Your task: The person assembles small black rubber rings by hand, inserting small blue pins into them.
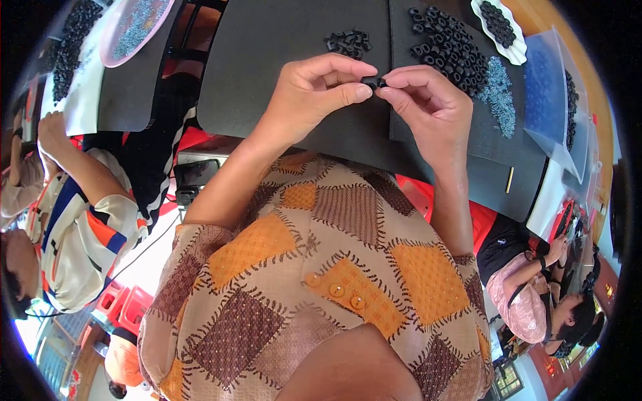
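Both hands meet over the dark table (267,40), close to its near side. My left hand (311,90) pinches a small black cylindrical part (370,82) between thumb and fingertips. My right hand (431,100) pinches at the other end of that part; a smaller black piece shows between its thumb and forefinger, and I cannot make out whether the two are joined. Just beyond my hands lies a little heap of small black pieces (348,44). Right of it spreads a larger pile of black ring-like parts (455,53), with a pile of tiny translucent blue pieces (496,100) beside it.
A white scalloped dish (518,52) of black parts stands at the far right, near a clear plastic bin (545,93). A thin yellow stick (509,180) lies at the right edge. Left are a pink-rimmed bowl (107,50), a phone (196,172) and a seated person; others sit right.
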### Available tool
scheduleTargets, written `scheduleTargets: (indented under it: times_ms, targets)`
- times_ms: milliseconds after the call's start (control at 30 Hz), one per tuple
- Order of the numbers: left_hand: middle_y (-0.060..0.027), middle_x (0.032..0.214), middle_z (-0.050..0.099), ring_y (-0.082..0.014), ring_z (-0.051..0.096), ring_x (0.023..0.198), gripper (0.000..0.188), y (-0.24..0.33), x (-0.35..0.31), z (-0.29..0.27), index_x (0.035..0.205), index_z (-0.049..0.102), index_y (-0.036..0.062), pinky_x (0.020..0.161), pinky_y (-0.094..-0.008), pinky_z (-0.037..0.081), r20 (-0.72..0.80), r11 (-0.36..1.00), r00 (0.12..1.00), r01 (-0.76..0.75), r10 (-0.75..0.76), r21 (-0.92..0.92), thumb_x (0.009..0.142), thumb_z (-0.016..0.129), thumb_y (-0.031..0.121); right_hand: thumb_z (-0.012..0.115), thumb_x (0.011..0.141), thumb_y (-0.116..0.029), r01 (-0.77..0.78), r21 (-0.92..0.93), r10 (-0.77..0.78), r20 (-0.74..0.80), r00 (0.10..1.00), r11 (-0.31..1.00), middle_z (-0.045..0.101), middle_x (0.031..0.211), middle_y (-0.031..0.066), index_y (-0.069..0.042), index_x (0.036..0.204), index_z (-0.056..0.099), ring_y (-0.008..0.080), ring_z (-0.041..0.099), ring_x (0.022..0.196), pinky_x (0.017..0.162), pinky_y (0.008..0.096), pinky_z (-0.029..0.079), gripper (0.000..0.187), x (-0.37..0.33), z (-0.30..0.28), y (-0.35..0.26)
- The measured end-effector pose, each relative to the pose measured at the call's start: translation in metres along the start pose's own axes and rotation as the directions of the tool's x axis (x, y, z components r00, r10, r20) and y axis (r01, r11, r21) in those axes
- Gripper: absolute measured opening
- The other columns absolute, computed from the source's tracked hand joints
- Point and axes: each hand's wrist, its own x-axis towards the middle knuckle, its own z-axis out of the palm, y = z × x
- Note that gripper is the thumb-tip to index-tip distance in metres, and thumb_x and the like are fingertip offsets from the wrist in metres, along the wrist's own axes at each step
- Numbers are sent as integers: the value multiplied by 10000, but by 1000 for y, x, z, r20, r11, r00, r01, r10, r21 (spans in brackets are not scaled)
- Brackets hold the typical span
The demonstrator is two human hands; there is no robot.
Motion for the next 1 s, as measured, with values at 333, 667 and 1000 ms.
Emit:
scheduleTargets:
  times_ms: [333, 667, 1000]
  targets:
    - [-19, 915, 682, -63, 622, 806, 254, 4, -3, 2, 1091, 711, 23, 749, -206, 497, -56, 997, 998, -18, 22, 76, 842, 761, 33, 758, 755, 52, 207, -139, -205, 29, 978, 968, 711, 884, 68, -6, 840, 716, 142, 688, 795, 717, 254, 563, 111, 4, 2, -1]
    - [-94, 975, 703, -136, 669, 875, 259, -7, 0, -6, 1137, 670, -23, 808, -261, 560, -38, 985, 996, 74, -81, -159, 900, 714, 70, 758, 767, 50, 121, -32, -120, 11, 993, 992, 704, 906, 64, -9, 866, 715, 116, 676, 803, 713, 239, 551, 123, 5, 3, -1]
    - [-104, 1046, 707, -173, 699, 953, 277, -13, -2, -8, 1192, 655, 14, 844, -268, 589, 3, 957, 995, 100, -102, -272, 918, 678, 50, 727, 809, 80, 80, -13, -79, 44, 996, 997, 680, 965, 72, 12, 915, 692, 110, 659, 840, 734, 225, 547, 131, 1, 1, -1]
